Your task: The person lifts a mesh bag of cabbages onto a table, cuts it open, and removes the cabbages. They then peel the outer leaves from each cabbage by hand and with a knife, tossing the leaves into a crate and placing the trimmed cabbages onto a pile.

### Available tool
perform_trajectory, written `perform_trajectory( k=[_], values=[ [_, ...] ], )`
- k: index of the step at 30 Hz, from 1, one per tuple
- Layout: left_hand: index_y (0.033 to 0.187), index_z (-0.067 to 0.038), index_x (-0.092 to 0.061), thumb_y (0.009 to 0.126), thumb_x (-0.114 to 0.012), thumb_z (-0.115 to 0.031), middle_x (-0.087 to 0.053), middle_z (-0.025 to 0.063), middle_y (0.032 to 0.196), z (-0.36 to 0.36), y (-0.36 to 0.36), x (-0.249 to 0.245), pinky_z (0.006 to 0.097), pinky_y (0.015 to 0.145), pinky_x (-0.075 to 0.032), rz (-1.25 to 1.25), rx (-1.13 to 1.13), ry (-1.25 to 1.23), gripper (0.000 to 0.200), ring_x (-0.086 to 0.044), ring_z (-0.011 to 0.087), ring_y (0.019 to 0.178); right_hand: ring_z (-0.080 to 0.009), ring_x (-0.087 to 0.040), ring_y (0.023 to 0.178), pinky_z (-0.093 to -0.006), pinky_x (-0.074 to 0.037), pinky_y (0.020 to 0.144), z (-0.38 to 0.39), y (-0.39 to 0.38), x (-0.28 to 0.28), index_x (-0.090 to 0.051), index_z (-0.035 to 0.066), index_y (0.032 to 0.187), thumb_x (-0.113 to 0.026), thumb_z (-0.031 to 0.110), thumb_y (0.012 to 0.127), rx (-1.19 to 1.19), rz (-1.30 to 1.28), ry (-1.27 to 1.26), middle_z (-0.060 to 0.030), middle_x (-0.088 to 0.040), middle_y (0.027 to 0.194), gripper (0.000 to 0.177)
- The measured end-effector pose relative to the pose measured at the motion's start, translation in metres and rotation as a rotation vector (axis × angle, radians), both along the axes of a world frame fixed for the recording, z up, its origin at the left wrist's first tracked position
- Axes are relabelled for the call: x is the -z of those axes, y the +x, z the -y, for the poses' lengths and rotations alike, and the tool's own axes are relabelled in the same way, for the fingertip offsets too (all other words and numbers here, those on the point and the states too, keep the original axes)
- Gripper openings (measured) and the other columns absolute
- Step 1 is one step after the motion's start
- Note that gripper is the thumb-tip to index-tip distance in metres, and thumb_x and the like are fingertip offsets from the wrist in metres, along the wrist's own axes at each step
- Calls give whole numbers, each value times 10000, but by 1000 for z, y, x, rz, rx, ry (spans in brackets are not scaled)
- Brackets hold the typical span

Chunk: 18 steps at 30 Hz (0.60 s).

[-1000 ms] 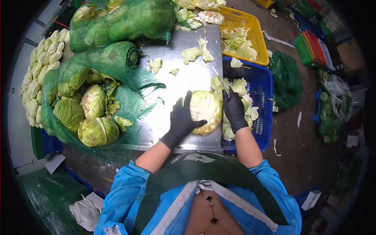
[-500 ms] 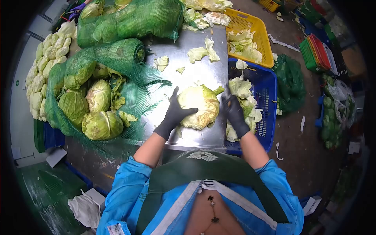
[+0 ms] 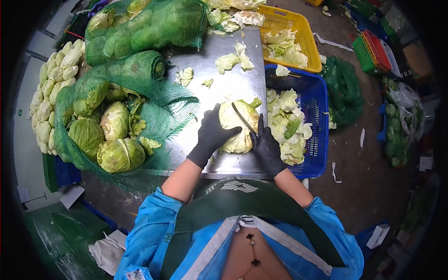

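Observation:
A pale, partly stripped cabbage (image 3: 231, 122) rests on the steel table (image 3: 196, 56) in front of me. My left hand (image 3: 211, 135), in a black glove, grips it from the left, thumb lying over its near side. In my black-gloved right hand (image 3: 268, 148) is a knife (image 3: 242, 115) with a thin curved blade, which lies across the top of the cabbage. Its handle is mostly hidden by my fingers. A green leaf still sticks out at the cabbage's upper right.
An open green net sack (image 3: 177, 98) with several cabbages lies left, another full sack (image 3: 149, 28) beyond it. Stripped cabbages (image 3: 58, 70) are piled at far left. Beside the table's right edge stand a blue crate (image 3: 318, 93) and a yellow crate (image 3: 298, 21) with loose leaves.
My right hand has moved left from the blue crate's edge to the cabbage, and the knife blade now shows over it. An extra green leaf lies in the blue crate.

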<state>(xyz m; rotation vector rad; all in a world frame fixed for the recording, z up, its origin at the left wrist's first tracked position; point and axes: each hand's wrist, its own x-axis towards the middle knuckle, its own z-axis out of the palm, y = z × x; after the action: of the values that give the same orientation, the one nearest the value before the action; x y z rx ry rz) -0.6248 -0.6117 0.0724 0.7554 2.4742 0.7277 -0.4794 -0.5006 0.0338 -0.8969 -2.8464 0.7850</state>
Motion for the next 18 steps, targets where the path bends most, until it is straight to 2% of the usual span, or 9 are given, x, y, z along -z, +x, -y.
perform_trajectory(
  k=[4, 6, 8, 10, 11, 12, 15, 16, 18],
  values=[
    [1342, -55, -292, 575, -767, -441, -423, 234, 1218, -2, 11, 3, 426, 905, -408, 67, -93, -30, 982, -438, 363, 1126, -334, -583, 655, -425, -486, 545, -15, -14, -3, -308, 61, 1350, -459, 354, 902, 51, -8, 55, -183, -515, 827, 557],
    [1367, -36, -218, 577, -769, -470, -414, 230, 1168, 0, 18, 15, 414, 857, -443, -159, -10, -99, 1057, -455, 345, 1087, -371, -592, 718, -452, -485, 578, -37, -22, 4, -381, 69, 1297, -457, 346, 903, 270, 37, -158, -202, -553, 858, 488],
    [1373, -37, -198, 578, -767, -474, -391, 229, 1198, 7, 23, 30, 417, 866, -439, -188, 7, -64, 1070, -425, 353, 1122, -378, -597, 781, -439, -488, 663, -62, -26, 20, -482, 51, 1166, -531, 393, 856, 221, -108, -6, -208, -580, 884, 464],
    [1371, -40, -202, 583, -768, -464, -364, 229, 1232, 9, 20, 36, 425, 877, -434, -175, -2, 32, 1059, -398, 371, 1147, -370, -596, 786, -418, -483, 701, -59, -32, 29, -504, 48, 1136, -628, 437, 776, 184, -116, -47, -198, -589, 869, 544],
    [1357, -44, -236, 585, -788, -405, -327, 250, 1288, 14, 22, 34, 436, 974, -358, -76, -47, 136, 1016, -350, 381, 1205, -373, -596, 810, -410, -478, 713, -62, -37, 19, -534, 43, 1091, -704, 447, 696, 267, -187, -249, -194, -608, 879, 590],
    [1357, -44, -236, 585, -788, -405, -327, 250, 1288, 27, 27, 41, 436, 974, -358, -72, -53, 137, 1016, -350, 381, 1205, -366, -600, 817, -410, -478, 710, -77, -41, 38, -552, 37, 1040, -724, 421, 674, 312, -236, -264, -199, -621, 905, 558],
    [1364, -31, -189, 583, -821, -248, -302, 206, 1308, 71, 29, 81, 423, 1015, -330, -122, -20, 618, 1027, -341, 324, 1229, -357, -606, 831, -410, -480, 710, -124, -56, 74, -538, 26, 1028, -737, 371, 666, 303, 7, -122, -201, -626, 911, 538],
    [1370, -15, -135, 594, -816, -229, -298, 199, 1305, 73, 34, 84, 424, 1008, -344, 305, -218, 882, 1055, -356, 312, 1224, -359, -607, 832, -411, -482, 710, -139, -61, 84, -520, 25, 1053, -735, 359, 670, 355, -20, -108, -199, -626, 909, 552],
    [1378, 1, -74, 590, -817, -200, -307, 200, 1295, 83, 24, 65, 399, 1005, -355, 432, -271, 770, 1101, -372, 305, 1213, -367, -598, 879, -410, -481, 730, -176, -61, 87, -444, 26, 1158, -729, 360, 682, 187, -423, -88, -209, -615, 935, 647]
  ],
)
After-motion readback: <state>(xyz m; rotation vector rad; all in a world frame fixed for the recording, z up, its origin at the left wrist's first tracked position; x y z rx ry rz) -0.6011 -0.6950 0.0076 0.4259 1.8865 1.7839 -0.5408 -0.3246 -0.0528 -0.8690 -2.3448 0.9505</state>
